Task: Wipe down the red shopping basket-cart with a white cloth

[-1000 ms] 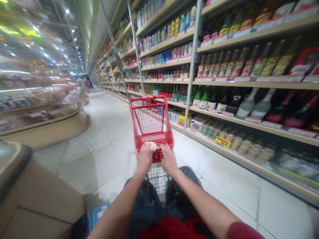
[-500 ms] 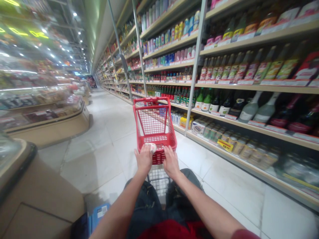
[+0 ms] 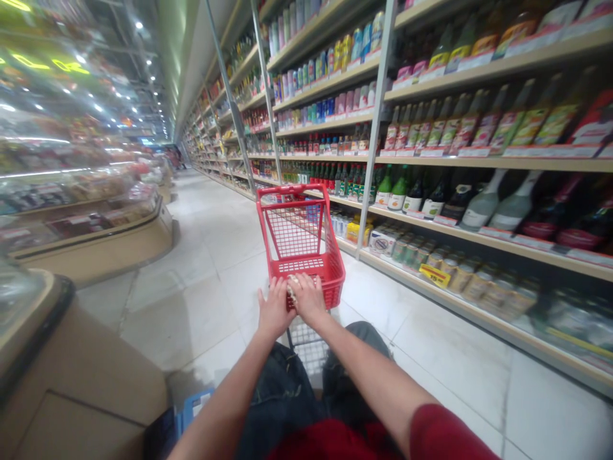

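Observation:
A red plastic shopping cart (image 3: 336,284) stands right in front of me, with a slatted basket and a mesh panel at its far end. My left hand (image 3: 274,308) is at the near rim of the basket, fingers bent forward and thumb side against a small crumpled white cloth or tissue (image 3: 290,292). Close beside it, my right hand (image 3: 308,300) has its fingers curled over the same white piece. The hands nearly touch, and most of the white piece is hidden by them. No goods show in the basket.
Tall shelves (image 3: 431,161) of bottles and cans line the right side, with a yellow price tag (image 3: 434,275) low down. Rounded display counters (image 3: 96,252) stand on the left. A pale tiled floor (image 3: 205,236) runs down the aisle. Something blue (image 3: 194,406) lies at lower left.
My right hand has moved left from the cart's near rim to the white crumpled piece by my left hand. The cart has turned slightly, its near end shifting right.

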{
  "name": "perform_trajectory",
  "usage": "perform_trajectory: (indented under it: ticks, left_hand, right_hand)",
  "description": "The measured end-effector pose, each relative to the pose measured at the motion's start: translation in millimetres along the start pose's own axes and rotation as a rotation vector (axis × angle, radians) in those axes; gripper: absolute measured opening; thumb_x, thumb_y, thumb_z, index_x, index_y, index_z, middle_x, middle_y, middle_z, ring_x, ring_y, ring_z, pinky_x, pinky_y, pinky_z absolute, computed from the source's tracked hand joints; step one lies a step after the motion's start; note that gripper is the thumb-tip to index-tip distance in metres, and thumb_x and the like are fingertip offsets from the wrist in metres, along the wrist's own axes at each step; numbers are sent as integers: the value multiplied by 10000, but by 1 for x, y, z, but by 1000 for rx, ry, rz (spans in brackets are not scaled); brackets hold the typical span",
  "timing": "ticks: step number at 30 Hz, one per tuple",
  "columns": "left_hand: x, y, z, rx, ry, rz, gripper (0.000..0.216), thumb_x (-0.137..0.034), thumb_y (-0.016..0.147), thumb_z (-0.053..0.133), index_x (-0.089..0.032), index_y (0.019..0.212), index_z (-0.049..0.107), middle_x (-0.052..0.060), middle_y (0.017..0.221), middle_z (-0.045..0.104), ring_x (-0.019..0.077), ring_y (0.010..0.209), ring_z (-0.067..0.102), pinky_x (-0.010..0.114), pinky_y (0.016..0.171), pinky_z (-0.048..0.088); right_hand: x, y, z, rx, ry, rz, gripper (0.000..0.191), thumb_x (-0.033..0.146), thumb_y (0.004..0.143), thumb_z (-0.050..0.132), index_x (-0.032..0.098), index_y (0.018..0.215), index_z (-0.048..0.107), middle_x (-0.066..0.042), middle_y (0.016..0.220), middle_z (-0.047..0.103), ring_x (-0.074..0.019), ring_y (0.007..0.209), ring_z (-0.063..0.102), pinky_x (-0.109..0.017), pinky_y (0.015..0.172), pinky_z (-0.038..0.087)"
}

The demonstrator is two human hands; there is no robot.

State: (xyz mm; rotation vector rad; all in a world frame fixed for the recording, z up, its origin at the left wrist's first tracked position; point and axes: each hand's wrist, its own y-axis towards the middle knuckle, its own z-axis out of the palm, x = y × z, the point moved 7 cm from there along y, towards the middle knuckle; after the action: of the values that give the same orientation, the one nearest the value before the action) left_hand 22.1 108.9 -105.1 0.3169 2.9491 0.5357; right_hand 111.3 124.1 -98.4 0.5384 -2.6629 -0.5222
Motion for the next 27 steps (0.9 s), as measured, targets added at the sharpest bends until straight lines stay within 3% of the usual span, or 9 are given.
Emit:
perform_trajectory:
  ticks: [4,9,11,15,18,20,25,27]
  left_hand:
    - [-6,2,-1,7,20,-2,636,-308,762,520,-163,1346,313,139,1422,340,273,1346,223,602,1052,159]
    - [-8,2,3,4,48,-13,645,-318,767,519,-153,1353,307,134,1434,317,282,1353,197,604,1048,172]
    - [-9,1,5,-6,53,-26,655,-320,764,519,-140,1355,304,136,1443,297,284,1357,183,603,1049,171]
    - [-9,0,7,-18,67,-36,670,-324,759,517,-130,1361,294,142,1449,279,285,1359,173,601,1048,171]
    - [-9,0,6,-15,79,-26,663,-310,754,514,-136,1358,302,138,1444,292,283,1357,184,598,1052,165]
    - [-9,1,6,-13,77,-22,653,-293,754,501,-134,1357,304,131,1446,287,277,1355,192,603,1053,153]
    - [-11,2,8,-10,58,-28,647,-264,744,485,-129,1352,310,130,1452,273,277,1357,185,602,1054,141]
    - [-12,2,9,-9,53,-30,650,-258,742,483,-135,1354,306,129,1455,268,277,1359,176,598,1056,141]
  right_hand:
    - [-23,-8,-4,-27,-33,-12,449,163,827,437,258,1266,461,-79,1358,437,-249,1274,333,-554,1045,131]
    - [-81,-28,-26,-165,-85,168,549,74,762,443,222,1290,441,-113,1390,380,-255,1309,266,-566,1036,138]
    - [-82,-30,-26,-186,-89,165,566,51,766,419,207,1310,417,-123,1395,370,-245,1314,256,-542,1040,161]
    - [-46,-22,-10,-127,-83,12,534,66,818,389,213,1331,395,-121,1393,379,-233,1312,266,-472,1047,204]
    - [-31,-16,-4,-87,-83,-48,511,89,849,368,239,1337,383,-109,1390,389,-231,1302,292,-490,1047,190]
    - [-40,-17,-7,-78,-90,-29,505,82,843,370,241,1321,406,-106,1378,407,-234,1290,317,-514,1047,170]
    - [-93,-32,-31,-164,-97,158,553,41,793,371,224,1313,415,-112,1392,383,-227,1301,297,-546,1038,161]
    - [-98,-35,-33,-188,-83,184,561,35,788,362,226,1314,411,-106,1400,371,-219,1306,286,-541,1036,173]
